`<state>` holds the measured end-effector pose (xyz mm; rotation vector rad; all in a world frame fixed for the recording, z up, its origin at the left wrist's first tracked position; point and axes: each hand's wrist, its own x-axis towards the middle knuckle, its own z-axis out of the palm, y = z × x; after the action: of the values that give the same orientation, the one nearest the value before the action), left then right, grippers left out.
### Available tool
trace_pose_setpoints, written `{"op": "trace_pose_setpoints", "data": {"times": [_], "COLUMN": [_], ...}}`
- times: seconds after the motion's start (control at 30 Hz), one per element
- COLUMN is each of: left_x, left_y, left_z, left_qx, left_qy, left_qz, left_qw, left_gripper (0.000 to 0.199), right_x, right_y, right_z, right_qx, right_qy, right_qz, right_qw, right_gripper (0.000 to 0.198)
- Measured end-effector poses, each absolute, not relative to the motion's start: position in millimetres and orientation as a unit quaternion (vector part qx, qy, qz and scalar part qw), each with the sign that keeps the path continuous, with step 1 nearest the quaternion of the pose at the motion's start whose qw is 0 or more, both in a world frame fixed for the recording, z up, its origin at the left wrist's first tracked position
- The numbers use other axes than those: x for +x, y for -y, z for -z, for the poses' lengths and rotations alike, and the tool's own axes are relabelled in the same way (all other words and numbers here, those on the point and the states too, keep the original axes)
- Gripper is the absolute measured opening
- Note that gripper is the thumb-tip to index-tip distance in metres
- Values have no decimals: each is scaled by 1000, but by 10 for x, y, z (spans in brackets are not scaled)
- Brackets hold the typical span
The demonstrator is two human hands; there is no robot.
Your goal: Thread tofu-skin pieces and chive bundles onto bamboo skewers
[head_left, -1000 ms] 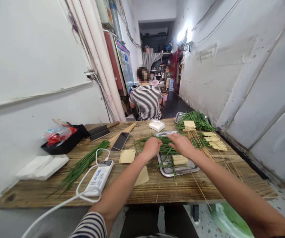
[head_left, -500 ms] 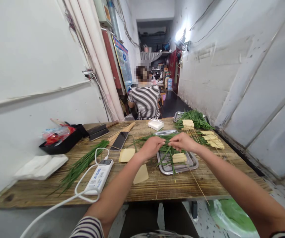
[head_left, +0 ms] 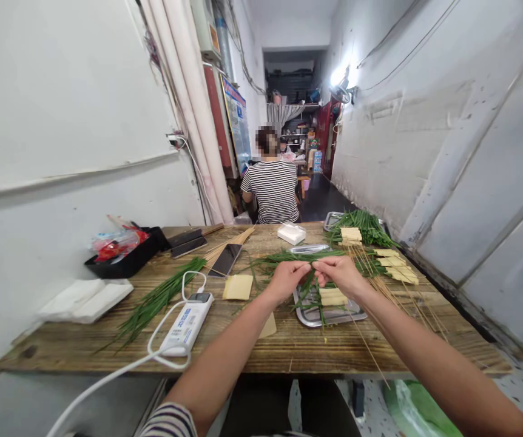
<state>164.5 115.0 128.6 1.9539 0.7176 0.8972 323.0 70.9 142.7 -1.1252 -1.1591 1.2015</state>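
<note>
Head view: long green chives [head_left: 309, 280] pinched between both hands, over tray [head_left: 334, 315].

We look down a wooden table [head_left: 289, 349] set in a narrow corridor. Our left hand [head_left: 286, 280] and right hand [head_left: 341, 273] meet over a metal tray [head_left: 334, 315], both pinching green chive stalks [head_left: 307, 280] between the fingertips. Folded tofu-skin rolls [head_left: 332, 296] lie in the tray beneath the right hand. At far right, finished skewers [head_left: 393, 264] rest beside a heap of chives [head_left: 361, 221]. To the left lie a loose chive bundle [head_left: 156, 298], a white power bank [head_left: 186, 323] with its cable, a phone [head_left: 226, 260] and a yellow tofu sheet [head_left: 238, 286]. Beyond the table, a person in a striped shirt [head_left: 274, 191] sits facing away from us.
</note>
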Motion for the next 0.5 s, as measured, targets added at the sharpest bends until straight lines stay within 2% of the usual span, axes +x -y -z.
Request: {"op": "trace_pose_setpoints", "data": {"times": [0.37,0.5], "left_x": [1653,1661], "left_y": [-1186,-1170], "left_z": [-1231,-1161], "left_qx": [776,726], "left_qy": [-324,-324], "left_qz": [-390,-390], "left_qw": [376,464], "left_gripper": [30,33], "right_x": [3145,3103], "right_y": [-756,-775], "right_z": [-1432,-1382], "right_qx": [-505,-512], "right_qy": [417,407], "right_qz": [-502,-483], "right_qw": [564,583], "right_gripper": [29,27]}}
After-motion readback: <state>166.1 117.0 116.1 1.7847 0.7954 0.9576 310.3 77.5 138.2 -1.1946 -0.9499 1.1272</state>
